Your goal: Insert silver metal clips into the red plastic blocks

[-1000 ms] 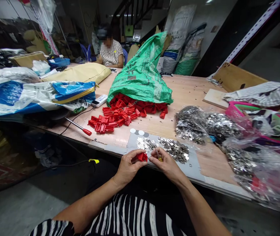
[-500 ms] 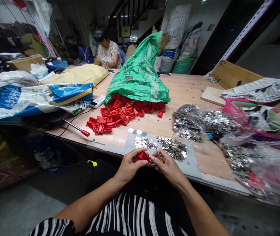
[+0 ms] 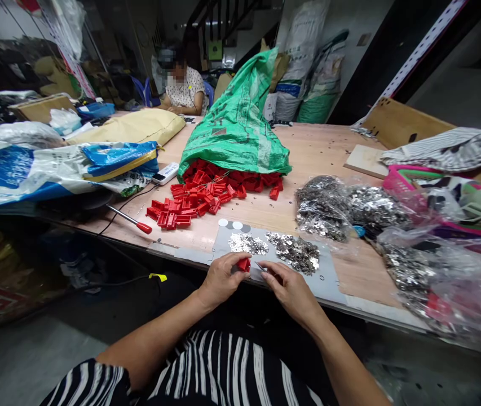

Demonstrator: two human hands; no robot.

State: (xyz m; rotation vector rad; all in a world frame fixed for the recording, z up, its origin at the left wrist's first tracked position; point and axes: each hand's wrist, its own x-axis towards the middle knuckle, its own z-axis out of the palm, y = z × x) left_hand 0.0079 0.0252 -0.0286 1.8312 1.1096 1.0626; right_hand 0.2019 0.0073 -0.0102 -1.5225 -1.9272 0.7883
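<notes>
My left hand (image 3: pixel 222 279) is closed around a small red plastic housing (image 3: pixel 244 264), its open end facing up and right near the table's front edge. My right hand (image 3: pixel 286 283) pinches a thin pointed metal tool (image 3: pixel 260 266); its tip points left at the housing, with a gap between them. Most of the tool is hidden by the fingers. Just beyond my hands, a grey mat (image 3: pixel 329 276) bears a pile of bright small metal plates (image 3: pixel 246 243) and a darker heap of metal parts (image 3: pixel 295 252). Many more red housings (image 3: pixel 172 211) spill onto the table.
A green woven sack (image 3: pixel 235 135) lies over the red pile. Clear bags of metal parts (image 3: pixel 323 206) and a pink basket (image 3: pixel 396 180) stand right. At left are a red-handled lever (image 3: pixel 142 227) and blue-white sacks (image 3: pixel 62 169). Another person (image 3: pixel 185 90) sits across the table.
My hands have moved apart. The metal tool has drawn back from the red housing and now points left, and the housing has shifted slightly left in my left hand.
</notes>
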